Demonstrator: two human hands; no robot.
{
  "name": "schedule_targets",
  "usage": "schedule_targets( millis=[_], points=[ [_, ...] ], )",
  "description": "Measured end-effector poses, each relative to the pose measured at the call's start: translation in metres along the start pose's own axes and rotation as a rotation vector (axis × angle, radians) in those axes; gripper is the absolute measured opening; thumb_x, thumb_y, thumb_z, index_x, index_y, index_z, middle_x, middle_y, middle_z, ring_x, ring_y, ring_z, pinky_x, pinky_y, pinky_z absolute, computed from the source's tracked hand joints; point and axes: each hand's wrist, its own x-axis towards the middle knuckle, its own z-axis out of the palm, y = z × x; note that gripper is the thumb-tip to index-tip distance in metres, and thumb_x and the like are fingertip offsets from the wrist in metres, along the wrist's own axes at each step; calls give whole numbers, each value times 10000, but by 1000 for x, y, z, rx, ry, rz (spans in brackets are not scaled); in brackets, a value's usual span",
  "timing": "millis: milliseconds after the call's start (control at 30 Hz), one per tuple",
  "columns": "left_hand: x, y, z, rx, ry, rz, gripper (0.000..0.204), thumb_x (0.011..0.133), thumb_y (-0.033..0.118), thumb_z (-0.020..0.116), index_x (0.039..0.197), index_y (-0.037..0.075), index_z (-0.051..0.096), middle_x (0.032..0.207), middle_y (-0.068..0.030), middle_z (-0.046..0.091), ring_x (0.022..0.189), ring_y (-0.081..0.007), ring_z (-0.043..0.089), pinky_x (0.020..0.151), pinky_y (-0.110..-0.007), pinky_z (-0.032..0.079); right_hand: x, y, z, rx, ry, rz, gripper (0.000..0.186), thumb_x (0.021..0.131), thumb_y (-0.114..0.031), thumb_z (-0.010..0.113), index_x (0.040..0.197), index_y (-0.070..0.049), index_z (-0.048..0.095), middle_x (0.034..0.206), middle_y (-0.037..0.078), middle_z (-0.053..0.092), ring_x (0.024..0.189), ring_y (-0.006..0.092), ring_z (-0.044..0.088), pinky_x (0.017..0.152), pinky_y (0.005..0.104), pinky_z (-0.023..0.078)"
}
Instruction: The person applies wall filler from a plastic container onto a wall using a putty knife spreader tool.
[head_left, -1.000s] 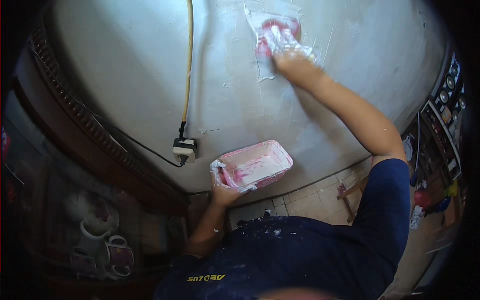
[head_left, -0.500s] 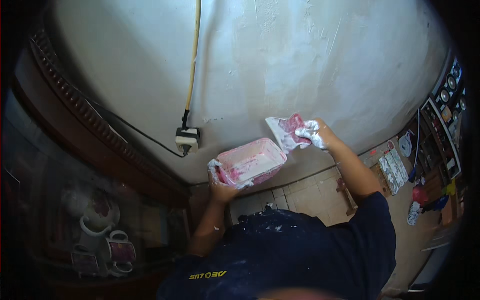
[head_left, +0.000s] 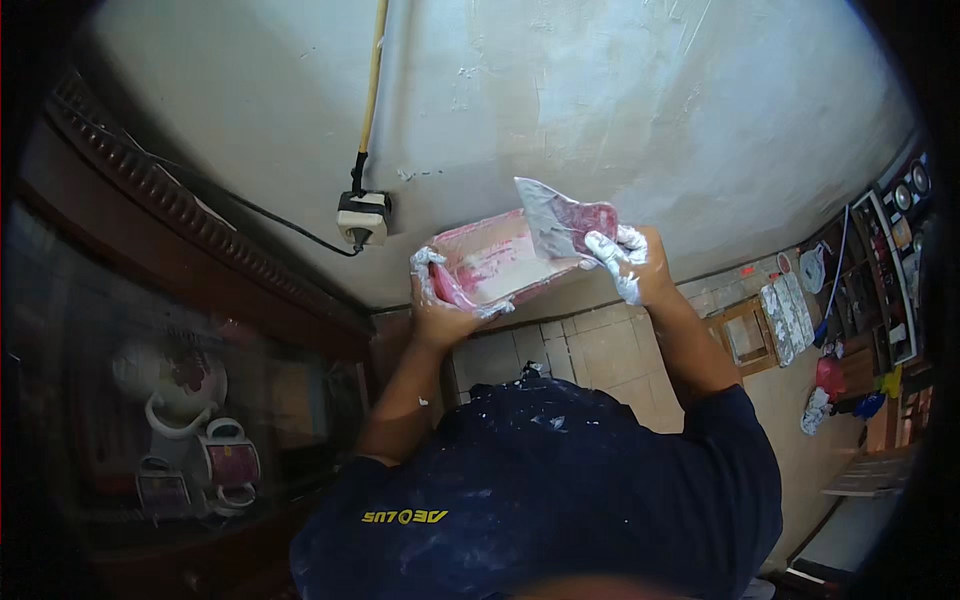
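My left hand (head_left: pixel 437 295) grips the near left end of a pink plastic tub (head_left: pixel 480 235) smeared with white paste. The tub is tilted, its opening facing up toward me. In my right hand (head_left: pixel 632 262) is a putty knife (head_left: pixel 565 222) with a broad whitish blade and a reddish handle part. Its blade stands over the tub's right end; whether it touches the rim I cannot tell. White paste coats the fingers of both hands. Behind them rises a pale wall (head_left: pixel 600 120) with patchy, streaked filler.
A socket box (head_left: pixel 363 218) with a yellowish cable conduit (head_left: pixel 372 90) is on the wall at left. A dark wooden cabinet (head_left: pixel 200 240) with cups behind its glass stands left. A small wooden stool (head_left: pixel 748 335) and cluttered shelves (head_left: pixel 860 290) are at right, on and above the tiled floor (head_left: pixel 610 355).
The putty knife has swung left and in over the tub's right end; before, it was beside it. The tub has shifted slightly left and up in view.
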Motion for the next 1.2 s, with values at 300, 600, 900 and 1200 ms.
schedule_targets(
  millis=[300,600,900,1200],
  points=[
    [10,-4,1,-32,48,113,988,463,183,962,1197,27,319,1173,-118,471,1075,-208,523,927,-363,483,-38,16,-5,-1098,-590,-243,407,647,-218,728,1026,-119,617,868,176,625,813,368,609,731,472,482],
    [1,-37,-15,-7,100,16,969,457,169,956,1191,48,335,1157,-94,456,1112,-204,479,994,-376,421,-55,42,-41,-216,-47,84,211,901,-85,576,1078,18,627,966,130,683,748,202,681,599,316,554],
    [4,-8,0,-553,128,-258,878,456,142,938,1144,19,406,1102,-100,474,1037,-216,493,921,-343,439,-37,119,-5,607,275,247,259,911,-84,568,1116,73,582,1017,130,655,825,225,676,634,347,608],
    [-3,-35,14,-155,87,-255,827,496,24,880,1160,21,387,1137,-118,494,1057,-220,521,918,-352,468,-36,111,44,659,230,396,218,917,-54,554,1114,29,596,1014,111,654,836,222,667,655,393,598]
  ],
)
